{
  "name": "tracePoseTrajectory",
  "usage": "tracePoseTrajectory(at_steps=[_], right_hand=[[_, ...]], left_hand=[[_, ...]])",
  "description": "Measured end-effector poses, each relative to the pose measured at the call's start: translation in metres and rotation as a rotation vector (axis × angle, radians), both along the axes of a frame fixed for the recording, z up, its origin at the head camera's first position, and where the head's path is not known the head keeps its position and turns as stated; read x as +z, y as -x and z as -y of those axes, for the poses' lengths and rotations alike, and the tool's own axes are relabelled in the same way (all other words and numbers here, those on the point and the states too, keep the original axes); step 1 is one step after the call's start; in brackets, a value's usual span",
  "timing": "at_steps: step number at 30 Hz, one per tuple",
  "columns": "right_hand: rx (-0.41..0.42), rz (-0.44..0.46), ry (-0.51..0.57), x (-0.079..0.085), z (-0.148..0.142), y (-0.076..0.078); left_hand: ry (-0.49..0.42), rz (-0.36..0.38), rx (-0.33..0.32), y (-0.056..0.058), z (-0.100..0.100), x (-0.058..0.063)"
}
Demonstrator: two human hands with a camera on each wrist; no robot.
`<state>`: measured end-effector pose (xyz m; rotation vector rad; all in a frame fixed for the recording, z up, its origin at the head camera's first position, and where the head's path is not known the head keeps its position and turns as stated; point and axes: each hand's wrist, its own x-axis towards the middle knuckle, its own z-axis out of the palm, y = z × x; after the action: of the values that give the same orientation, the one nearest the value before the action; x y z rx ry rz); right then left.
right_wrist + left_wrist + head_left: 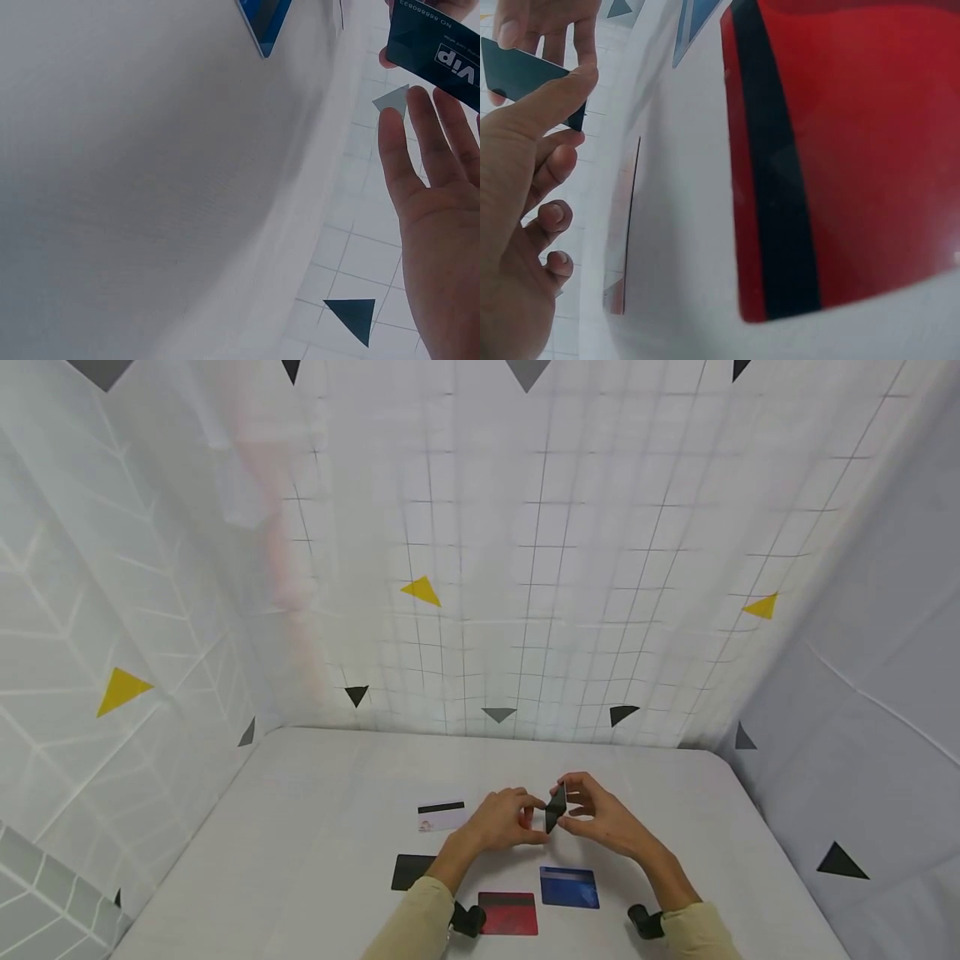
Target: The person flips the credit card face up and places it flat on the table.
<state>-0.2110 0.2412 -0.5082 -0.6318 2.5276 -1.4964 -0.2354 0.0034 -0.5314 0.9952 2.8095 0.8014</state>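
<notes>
Both hands meet over the table around one dark VIP card [556, 807]. In the left wrist view my left hand [504, 818] pinches one end of this card [529, 75] between thumb and index finger, its other fingers curled loosely below. From the other side my right hand [609, 819] holds the card by its edges, thumb low and fingertips high in the head view. The right wrist view shows the card's printed face [435, 49], with "Vip" and a number upside down. The card stands tilted, raised off the table.
On the white table [300, 852] lie a white card with a black stripe [442, 817], a black card [411, 872] partly behind the left forearm, a red card [510, 915] and a blue card [569, 888]. White curtains with triangles surround the table.
</notes>
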Motion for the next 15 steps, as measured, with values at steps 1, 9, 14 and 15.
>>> tracePoseTrajectory(at_steps=[1, 9, 14, 15], right_hand=[[0.002, 0.004, 0.006, -0.0003, 0.0004, 0.0002], [0.032, 0.016, 0.022, 0.0017, 0.0025, 0.0016], [0.013, 0.025, 0.004, 0.0056, 0.0038, 0.0024], [0.006, 0.025, -0.002, 0.0063, 0.0040, 0.0027]], left_hand=[[0.000, 0.001, 0.001, 0.0002, 0.0000, -0.0007], [0.012, -0.007, 0.000, 0.0032, 0.0003, -0.0026], [0.010, -0.019, -0.008, 0.0053, 0.0025, -0.0001], [0.007, -0.020, -0.009, 0.0057, 0.0029, 0.0006]])
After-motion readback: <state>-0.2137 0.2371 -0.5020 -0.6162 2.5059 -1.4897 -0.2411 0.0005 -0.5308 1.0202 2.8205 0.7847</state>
